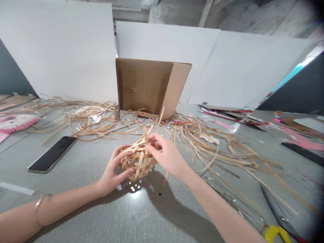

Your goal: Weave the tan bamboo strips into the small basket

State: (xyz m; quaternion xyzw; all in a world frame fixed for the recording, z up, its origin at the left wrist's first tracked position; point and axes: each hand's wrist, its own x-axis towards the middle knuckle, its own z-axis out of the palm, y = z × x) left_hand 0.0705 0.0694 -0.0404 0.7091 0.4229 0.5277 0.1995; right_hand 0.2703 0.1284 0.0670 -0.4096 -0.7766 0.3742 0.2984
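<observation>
Partly woven basket (136,165) held at six o'clock above the worktop (157,216), clasped firmly by the left hand (112,168) with curved fingers. Upright strips at the rim are pinched by the right hand (167,155), so that the weave is kept steady and close. Loose strips (194,135) are spread from ten to two o'clock; a phone (52,154) lies at nine o'clock.

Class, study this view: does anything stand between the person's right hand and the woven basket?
Nothing does: the fingers of the right hand rest directly on the woven basket, while the left hand holds its other side.
</observation>
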